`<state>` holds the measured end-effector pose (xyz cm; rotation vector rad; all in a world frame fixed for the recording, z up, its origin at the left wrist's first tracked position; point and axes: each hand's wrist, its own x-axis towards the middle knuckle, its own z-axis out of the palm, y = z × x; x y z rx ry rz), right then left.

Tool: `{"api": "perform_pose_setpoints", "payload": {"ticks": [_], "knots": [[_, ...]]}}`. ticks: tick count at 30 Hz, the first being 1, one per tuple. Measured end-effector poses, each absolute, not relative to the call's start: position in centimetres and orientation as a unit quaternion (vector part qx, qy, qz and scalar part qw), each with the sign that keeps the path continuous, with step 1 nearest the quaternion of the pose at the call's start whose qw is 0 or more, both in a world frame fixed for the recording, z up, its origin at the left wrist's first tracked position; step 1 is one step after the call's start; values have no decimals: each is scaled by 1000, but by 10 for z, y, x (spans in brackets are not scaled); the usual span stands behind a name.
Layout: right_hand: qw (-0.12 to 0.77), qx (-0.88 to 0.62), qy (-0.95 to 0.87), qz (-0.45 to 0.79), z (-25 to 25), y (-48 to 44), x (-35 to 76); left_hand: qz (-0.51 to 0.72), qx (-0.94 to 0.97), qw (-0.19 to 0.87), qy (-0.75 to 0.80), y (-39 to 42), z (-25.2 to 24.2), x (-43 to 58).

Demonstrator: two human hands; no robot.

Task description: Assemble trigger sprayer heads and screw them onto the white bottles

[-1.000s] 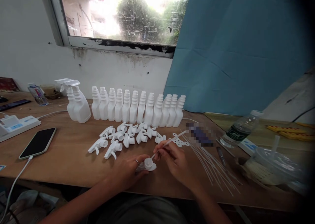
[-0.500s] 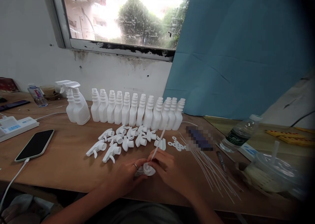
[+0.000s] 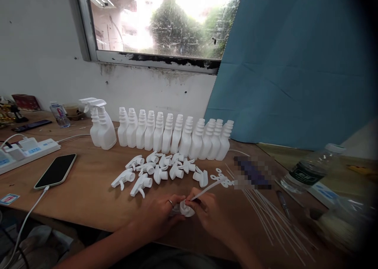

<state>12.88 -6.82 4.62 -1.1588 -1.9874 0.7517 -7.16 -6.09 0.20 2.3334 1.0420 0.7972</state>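
Note:
My left hand [image 3: 165,214] is closed around a white spray trigger head [image 3: 186,210] near the table's front edge, its round opening turned up. Between the fingertips of my right hand [image 3: 208,210] is a thin white tube [image 3: 209,188], its lower end at that opening and its upper end slanting right. Whether the end sits inside the opening I cannot tell. Beyond my hands lie several loose white trigger heads [image 3: 161,174]. White washers [image 3: 218,177] are scattered to their right, and several more thin tubes [image 3: 267,212] lie fanned out on the table.
A row of white bottles [image 3: 159,137] stands along the back. Two bottles with trigger heads fitted [image 3: 106,131] stand left of them. A phone [image 3: 56,170] and a power strip [image 3: 32,153] lie at left. At right are a water bottle [image 3: 307,172] and a pen-like tool [image 3: 282,203].
The tube in my right hand has tipped from steep to a low slant toward the right. The whole view has shifted, so things appear further right. My left hand keeps its hold.

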Motion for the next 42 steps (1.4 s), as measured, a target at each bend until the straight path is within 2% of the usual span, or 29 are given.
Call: {"api": "perform_pose_setpoints", "payload": {"ticks": [7, 23, 30, 34, 39, 42], "knots": [[402, -436, -723, 354, 29, -64, 136, 289, 851, 233, 371, -61, -1, -71], [365, -433, -776, 278, 24, -67, 128, 294, 839, 277, 366, -63, 9, -70], [424, -420, -768, 232, 21, -73, 127, 310, 821, 284, 385, -67, 9, -72], [457, -363, -799, 140, 21, -78, 140, 345, 767, 344, 417, -64, 20, -76], [367, -271, -886, -81, 24, -77, 149, 371, 735, 429, 371, -68, 43, -70], [360, -222, -896, -135, 34, -77, 150, 318, 793, 419, 308, -69, 64, -68]]}}
